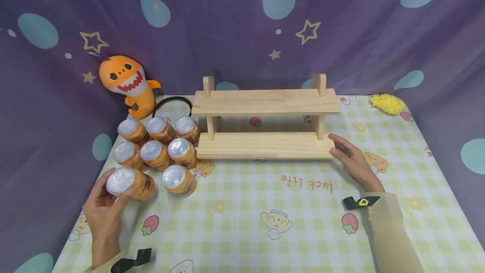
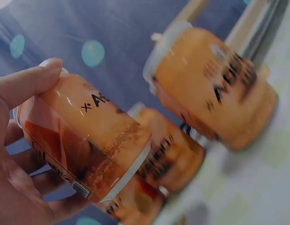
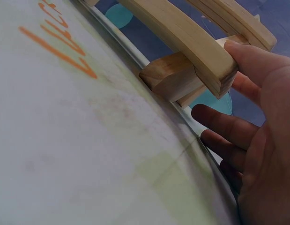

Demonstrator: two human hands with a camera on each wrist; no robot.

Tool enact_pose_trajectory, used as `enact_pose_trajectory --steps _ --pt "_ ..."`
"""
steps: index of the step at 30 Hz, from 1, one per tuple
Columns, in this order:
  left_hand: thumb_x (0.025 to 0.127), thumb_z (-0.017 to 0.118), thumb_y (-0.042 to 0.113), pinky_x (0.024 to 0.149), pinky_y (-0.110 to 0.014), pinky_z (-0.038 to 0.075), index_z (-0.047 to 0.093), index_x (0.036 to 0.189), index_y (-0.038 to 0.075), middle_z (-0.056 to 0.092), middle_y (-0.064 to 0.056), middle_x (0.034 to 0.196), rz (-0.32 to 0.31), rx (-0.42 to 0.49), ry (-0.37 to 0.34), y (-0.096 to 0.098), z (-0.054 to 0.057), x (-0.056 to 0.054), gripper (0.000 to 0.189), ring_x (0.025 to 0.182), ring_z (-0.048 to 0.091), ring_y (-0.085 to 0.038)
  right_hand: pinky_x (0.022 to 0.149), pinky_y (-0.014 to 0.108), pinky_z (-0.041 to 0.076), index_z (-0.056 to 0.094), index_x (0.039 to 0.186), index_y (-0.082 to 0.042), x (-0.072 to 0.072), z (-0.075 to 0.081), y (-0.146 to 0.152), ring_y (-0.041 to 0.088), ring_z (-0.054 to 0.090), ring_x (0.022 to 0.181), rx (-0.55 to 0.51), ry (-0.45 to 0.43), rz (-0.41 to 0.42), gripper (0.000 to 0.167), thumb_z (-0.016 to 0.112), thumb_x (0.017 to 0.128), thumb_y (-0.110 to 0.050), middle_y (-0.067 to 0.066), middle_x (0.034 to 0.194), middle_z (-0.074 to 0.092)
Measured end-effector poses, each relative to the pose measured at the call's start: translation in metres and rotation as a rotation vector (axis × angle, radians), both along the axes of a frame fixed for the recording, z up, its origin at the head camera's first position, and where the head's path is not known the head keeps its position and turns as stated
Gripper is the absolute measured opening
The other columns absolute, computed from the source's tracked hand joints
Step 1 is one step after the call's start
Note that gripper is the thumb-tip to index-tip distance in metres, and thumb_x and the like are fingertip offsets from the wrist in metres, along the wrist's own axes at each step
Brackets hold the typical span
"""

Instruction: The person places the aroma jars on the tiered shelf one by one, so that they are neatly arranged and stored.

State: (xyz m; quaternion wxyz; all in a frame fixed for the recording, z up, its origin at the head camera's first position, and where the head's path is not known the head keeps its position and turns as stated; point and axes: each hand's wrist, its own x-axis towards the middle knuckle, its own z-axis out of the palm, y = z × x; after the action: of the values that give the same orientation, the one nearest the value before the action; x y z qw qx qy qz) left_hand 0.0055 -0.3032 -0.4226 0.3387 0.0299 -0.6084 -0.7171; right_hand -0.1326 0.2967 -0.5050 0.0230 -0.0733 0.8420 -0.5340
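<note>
My left hand [image 1: 104,210] grips an orange printed can [image 1: 142,186] with a silvery top, thumb on one side and fingers round the other. In the left wrist view the thumb presses near the top of this can [image 2: 84,136]. Several matching cans [image 1: 155,155] stand grouped just beyond it, with a single can [image 1: 183,186] to its right. A two-tier wooden shelf [image 1: 261,144] stands at the middle. My right hand [image 1: 356,163] holds the right end of its lower board [image 3: 201,51] between thumb and index finger; the other fingers extend loosely below the board.
An orange shark plush toy [image 1: 130,81] leans at the back left, beside a black hairband [image 1: 172,99]. A yellow fuzzy bundle [image 1: 387,103] lies at the back right. A checked cloth [image 1: 235,222] covers the table, with a purple patterned curtain [image 1: 227,33] behind.
</note>
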Motion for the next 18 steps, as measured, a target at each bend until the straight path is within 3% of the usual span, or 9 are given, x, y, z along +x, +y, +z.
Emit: enact_pose_trajectory --steps 6,18 --pt "0.065 0.063 -0.036 0.082 -0.017 0.054 0.053 0.128 -0.023 0.07 -0.012 0.11 -0.015 0.014 0.086 0.008 0.023 -0.006 0.065 0.096 0.064 -0.016 0.096 0.0 0.034 0.046 0.15 -0.013 0.001 0.002 -0.002 -0.021 0.044 0.118 0.005 -0.018 -0.004 0.052 0.058 0.102 -0.029 0.0 0.155 0.048" --pt "0.063 0.065 -0.034 0.074 -0.018 0.051 0.057 0.124 -0.021 0.073 -0.013 0.107 -0.057 -0.037 0.149 0.033 0.061 -0.027 0.063 0.087 0.063 -0.015 0.096 0.001 0.035 0.046 0.15 -0.011 0.001 0.003 -0.001 -0.02 0.046 0.117 -0.005 -0.01 0.008 0.051 0.057 0.103 -0.029 -0.007 0.154 0.049"
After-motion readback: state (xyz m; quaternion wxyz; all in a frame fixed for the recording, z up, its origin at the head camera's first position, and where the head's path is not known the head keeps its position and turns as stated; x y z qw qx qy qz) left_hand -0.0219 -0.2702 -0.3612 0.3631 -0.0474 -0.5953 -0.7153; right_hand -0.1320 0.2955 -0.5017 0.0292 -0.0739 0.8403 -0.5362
